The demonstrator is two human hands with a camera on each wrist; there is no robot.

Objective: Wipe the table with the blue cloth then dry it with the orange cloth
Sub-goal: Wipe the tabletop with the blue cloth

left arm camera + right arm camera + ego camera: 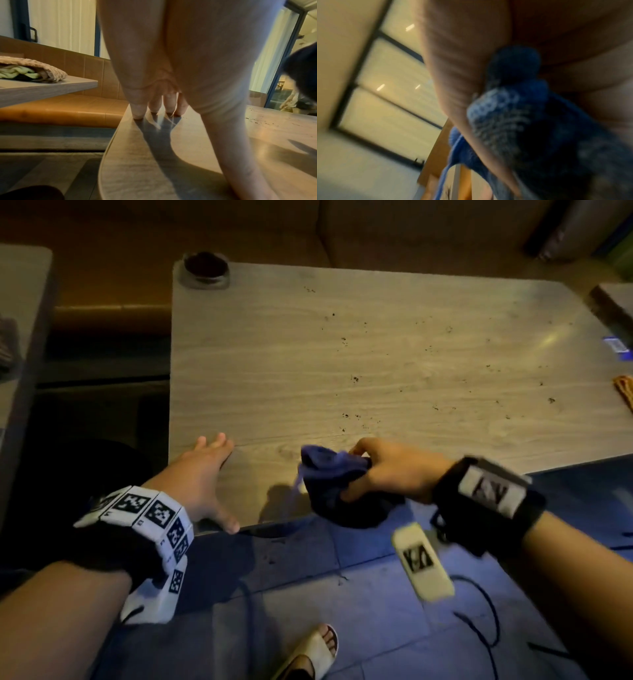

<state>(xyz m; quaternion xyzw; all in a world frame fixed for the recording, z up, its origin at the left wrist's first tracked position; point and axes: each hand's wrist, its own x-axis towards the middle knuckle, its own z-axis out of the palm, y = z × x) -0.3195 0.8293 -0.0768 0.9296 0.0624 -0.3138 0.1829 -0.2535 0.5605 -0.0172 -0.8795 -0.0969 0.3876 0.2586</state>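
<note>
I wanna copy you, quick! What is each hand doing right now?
Left hand: open, fingers straight, resting flat on the table at its near corner.
Right hand: fingers curled round the bunched blue cloth, holding it at the table's near edge.

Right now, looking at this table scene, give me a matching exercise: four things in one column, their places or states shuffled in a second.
1. blue cloth
2. left hand
3. ashtray
4. orange cloth

A. far left corner of the table
B. bunched in the right hand
C. right edge, mostly out of frame
D. spread on the near left corner

Pairs: 1-B, 2-D, 3-A, 4-C
</note>
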